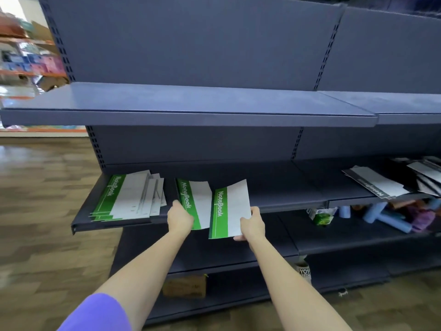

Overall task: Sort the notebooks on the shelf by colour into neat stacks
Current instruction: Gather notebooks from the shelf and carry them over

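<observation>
A stack of green-and-white notebooks (128, 197) lies at the left end of the dark middle shelf (281, 187). My left hand (179, 217) grips the near edge of another green notebook (198, 201) just right of that stack. My right hand (252, 223) holds a third green notebook (230, 209) by its lower right corner, lifted in front of the shelf edge. Black-and-white notebooks (377, 183) lie in a loose pile on the shelf at the far right.
An upper shelf (191, 108) overhangs the middle one. The lower right shelf holds blue rolls (391, 222) and a green-and-white packet (321, 217). A brown box (185, 286) sits on the bottom shelf. Wooden floor lies to the left.
</observation>
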Motion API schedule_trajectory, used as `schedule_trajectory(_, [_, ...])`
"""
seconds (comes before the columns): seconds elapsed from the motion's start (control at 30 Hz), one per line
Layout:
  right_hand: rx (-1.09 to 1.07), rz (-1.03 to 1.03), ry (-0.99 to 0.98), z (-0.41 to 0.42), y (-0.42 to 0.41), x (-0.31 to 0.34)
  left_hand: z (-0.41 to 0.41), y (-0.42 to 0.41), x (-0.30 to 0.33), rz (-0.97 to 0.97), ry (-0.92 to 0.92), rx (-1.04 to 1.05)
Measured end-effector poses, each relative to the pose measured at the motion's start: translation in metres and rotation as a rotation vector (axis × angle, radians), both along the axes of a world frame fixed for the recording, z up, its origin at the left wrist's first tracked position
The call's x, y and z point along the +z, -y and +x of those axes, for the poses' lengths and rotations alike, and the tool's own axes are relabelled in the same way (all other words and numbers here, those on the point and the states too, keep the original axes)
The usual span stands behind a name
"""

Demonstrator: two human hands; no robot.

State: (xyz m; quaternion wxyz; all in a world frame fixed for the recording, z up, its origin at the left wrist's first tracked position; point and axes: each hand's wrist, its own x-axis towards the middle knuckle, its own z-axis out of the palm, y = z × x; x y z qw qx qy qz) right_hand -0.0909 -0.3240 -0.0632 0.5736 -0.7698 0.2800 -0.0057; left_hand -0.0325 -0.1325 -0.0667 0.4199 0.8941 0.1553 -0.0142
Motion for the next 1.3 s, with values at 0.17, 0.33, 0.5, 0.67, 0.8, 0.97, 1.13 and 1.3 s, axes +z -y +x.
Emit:
schedule_trajectory(0.17, [-0.017,0.021,0.007,-0.003,0.014,-0.006,-0.007,0.01,0.002,-0.031,-0.002,-0.044])
schedule_trajectory(0.33, [-0.075,0.052,0.035,-0.015,0.048,-0.008,-0.016,0.043,0.007,-0.14,-0.024,-0.177])
schedule_trajectory(0.5, [-0.168,0.03,0.087,-0.037,0.107,-0.003,-0.026,0.102,0.019,-0.11,0.02,-0.285])
schedule_trajectory(0.67, [-0.298,-0.034,0.13,-0.073,0.19,0.002,-0.04,0.188,0.029,-0.058,0.026,-0.355])
schedule_trajectory(0.8, [-0.433,-0.073,0.149,-0.11,0.259,0.002,-0.059,0.264,0.029,0.011,0.058,-0.426])
schedule_trajectory(0.97, [-0.568,-0.072,0.165,-0.141,0.331,-0.009,-0.082,0.353,0.024,-0.027,0.08,-0.51])
schedule_trajectory(1.13, [-0.664,-0.033,0.192,-0.154,0.395,-0.019,-0.094,0.435,0.029,0.019,0.099,-0.625])
schedule_trajectory(1.3, [-0.781,-0.064,0.191,-0.164,0.472,-0.021,-0.087,0.53,0.03,0.019,0.15,-0.762])
